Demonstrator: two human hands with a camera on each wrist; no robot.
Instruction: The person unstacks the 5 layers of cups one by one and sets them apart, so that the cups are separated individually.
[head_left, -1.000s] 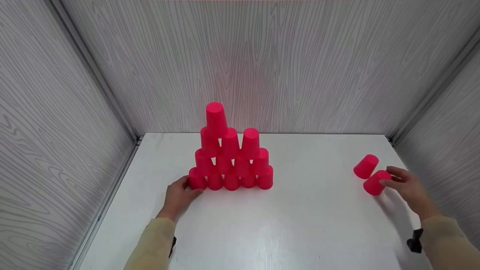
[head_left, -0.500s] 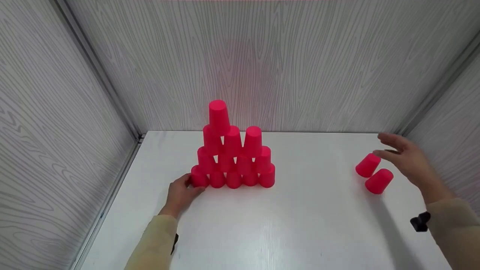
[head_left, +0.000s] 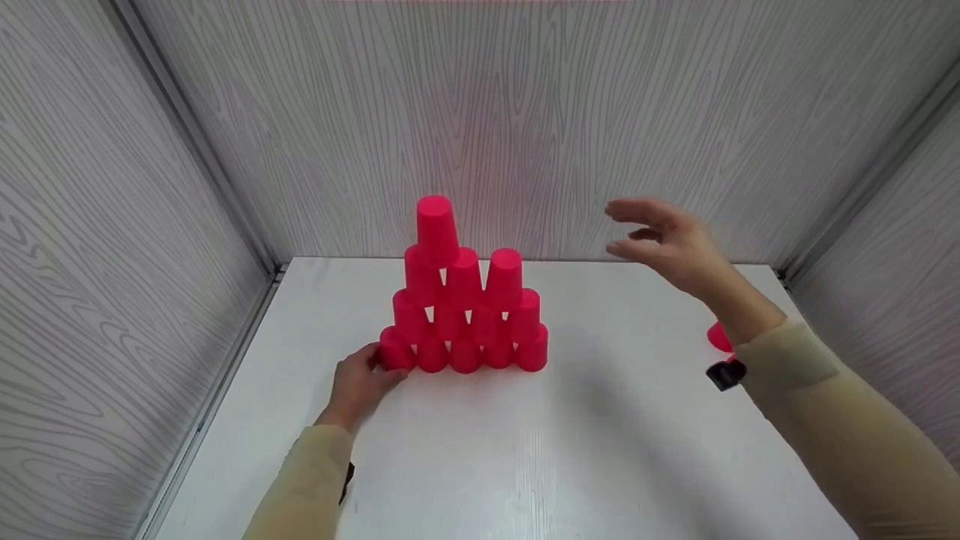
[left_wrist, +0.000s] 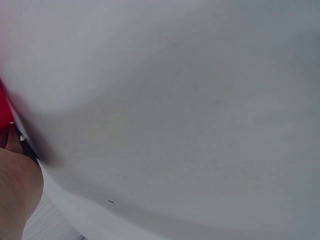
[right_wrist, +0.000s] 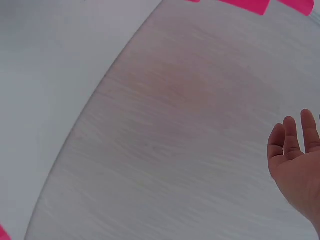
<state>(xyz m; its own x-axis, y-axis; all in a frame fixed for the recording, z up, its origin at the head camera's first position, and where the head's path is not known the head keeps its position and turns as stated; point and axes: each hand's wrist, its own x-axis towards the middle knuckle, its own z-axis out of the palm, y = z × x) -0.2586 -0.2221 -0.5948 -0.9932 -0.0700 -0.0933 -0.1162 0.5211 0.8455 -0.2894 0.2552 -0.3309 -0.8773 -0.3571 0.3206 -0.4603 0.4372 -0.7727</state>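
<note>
Upside-down pink plastic cups [head_left: 465, 352] form a stepped pyramid in the head view. A single cup [head_left: 436, 229] tops it, left of centre, above a row of three; the right-hand cup [head_left: 505, 279] of that row has nothing on it. My left hand [head_left: 360, 386] holds the bottom row's leftmost cup [head_left: 396, 349], thumb in front and fingers at its far left side. Raised to the right of the pyramid, my right hand [head_left: 667, 244] is empty, its fingers and thumb apart and gently bent. The right wrist view also catches this hand [right_wrist: 297, 167].
Another pink cup [head_left: 718, 337] on the right of the white table [head_left: 480, 450] is largely covered by my right forearm, with a sliver of a second beside it. Pale wood-grain panels [head_left: 480, 112] wall the table at the back and both sides.
My right hand has left the two loose cups on the right, rising and moving left toward the pyramid with nothing in it. The left hand stays at the same cup.
</note>
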